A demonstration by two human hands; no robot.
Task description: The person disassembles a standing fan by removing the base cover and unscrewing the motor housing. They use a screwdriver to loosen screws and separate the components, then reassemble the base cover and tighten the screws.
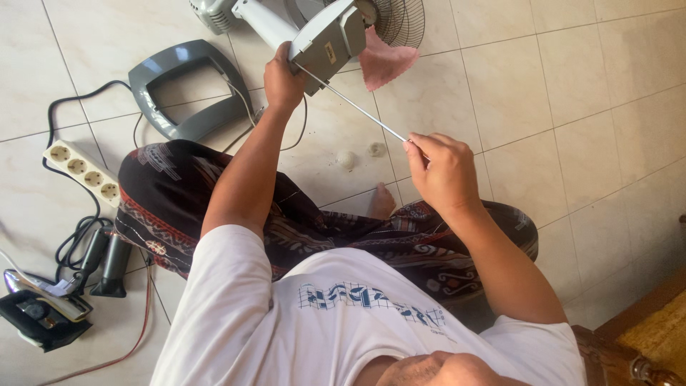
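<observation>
**Hand positions at fan housing**

Head view: left hand (284, 80) clamps the grey fan housing (329, 41). Right hand (443, 171) pinches the thin metal rod (354, 106) at its near end; far end enters the housing. Small yellow rectangular label on housing side

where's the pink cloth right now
In the head view the pink cloth lies on the tiled floor at top centre, against the fan grille, just right of the fan housing the left hand grips.
</observation>
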